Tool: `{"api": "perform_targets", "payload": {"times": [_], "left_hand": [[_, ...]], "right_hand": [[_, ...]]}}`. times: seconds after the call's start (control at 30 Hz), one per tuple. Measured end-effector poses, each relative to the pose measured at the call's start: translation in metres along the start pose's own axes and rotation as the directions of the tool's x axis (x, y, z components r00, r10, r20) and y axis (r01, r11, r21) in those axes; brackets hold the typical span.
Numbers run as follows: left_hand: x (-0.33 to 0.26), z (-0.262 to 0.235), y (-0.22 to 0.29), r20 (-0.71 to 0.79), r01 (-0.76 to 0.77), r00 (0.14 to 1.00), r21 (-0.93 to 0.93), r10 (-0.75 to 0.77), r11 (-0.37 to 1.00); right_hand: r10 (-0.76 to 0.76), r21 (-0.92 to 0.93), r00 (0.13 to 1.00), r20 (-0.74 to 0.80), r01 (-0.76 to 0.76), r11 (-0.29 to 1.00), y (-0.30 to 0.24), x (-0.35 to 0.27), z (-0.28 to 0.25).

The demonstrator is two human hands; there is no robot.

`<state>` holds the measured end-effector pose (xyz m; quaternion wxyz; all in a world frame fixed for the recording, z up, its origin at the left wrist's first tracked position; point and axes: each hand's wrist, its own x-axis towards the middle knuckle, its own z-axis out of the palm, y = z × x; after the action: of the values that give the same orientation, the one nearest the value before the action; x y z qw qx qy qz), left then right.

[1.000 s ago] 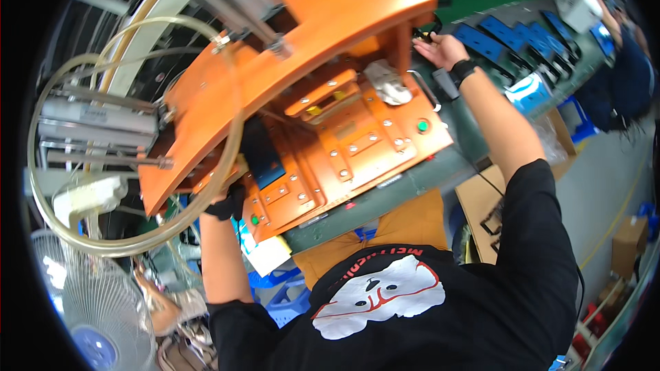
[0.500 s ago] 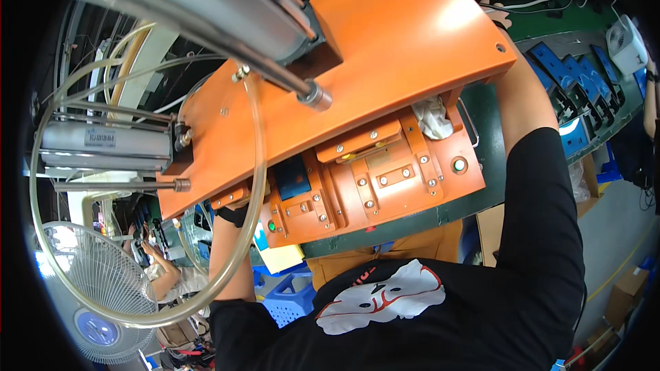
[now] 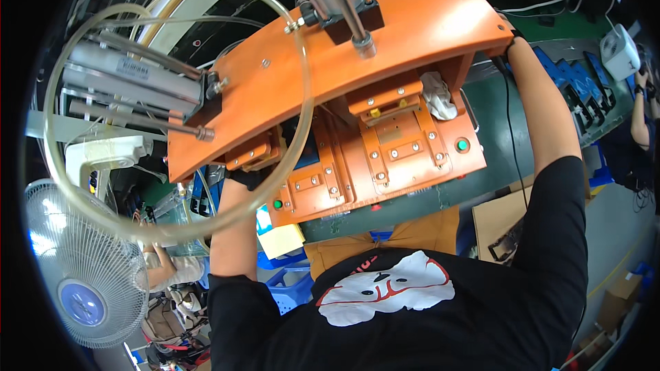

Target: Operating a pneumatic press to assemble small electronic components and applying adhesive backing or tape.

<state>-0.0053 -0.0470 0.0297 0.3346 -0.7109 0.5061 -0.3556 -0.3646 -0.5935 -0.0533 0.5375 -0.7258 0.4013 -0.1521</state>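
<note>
White fan (image 3: 84, 302) stands at far L. L hand (image 3: 249, 177) is under L side of orange press (image 3: 412, 24), partly hidden; its grip I cannot tell. Dark blue panel (image 3: 311, 154) lies inside press, near L hand. Crumpled cloth (image 3: 438, 95) is at press R end. R hand (image 3: 509, 27) is at R rear corner, mostly hidden, grip also unclear. Blue plates (image 3: 576, 81) lie farther R.

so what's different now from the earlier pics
The right hand, open beside the orange machine a second ago, has moved forward, behind the top plate's right end. It is mostly hidden, so whether it grips anything can't be told. The whole view has shifted with the head camera. The left forearm still reaches to the machine's left side, and the white cloth stays put.
</note>
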Motion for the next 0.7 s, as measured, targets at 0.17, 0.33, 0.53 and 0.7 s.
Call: {"api": "perform_targets", "payload": {"times": [0.17, 0.33, 0.53, 0.7], "left_hand": [[-0.003, -0.006, 0.002, -0.012, -0.021, 1.0, -0.064, 0.02, 0.998], [-0.009, -0.018, 0.013, -0.037, -0.057, 0.998, -0.122, 0.053, 0.991], [-0.004, -0.012, 0.011, -0.518, -0.175, 0.834, -0.571, -0.188, 0.802], [-0.018, -0.017, 0.003, -0.138, -0.068, 0.974, -0.936, -0.182, 0.345]], "right_hand": [[0.262, 0.412, 0.961, -0.085, -0.206, 0.888, -0.014, -0.092, -0.006], [0.248, 0.731, 0.966, 0.069, -0.218, 0.647, -0.009, -0.238, -0.002], [0.03, 0.86, 0.981, 0.192, -0.182, 0.477, 0.005, -0.412, 0.057], [-0.264, 0.917, 0.937, 0.228, -0.116, 0.382, 0.036, -0.499, 0.138]]}}
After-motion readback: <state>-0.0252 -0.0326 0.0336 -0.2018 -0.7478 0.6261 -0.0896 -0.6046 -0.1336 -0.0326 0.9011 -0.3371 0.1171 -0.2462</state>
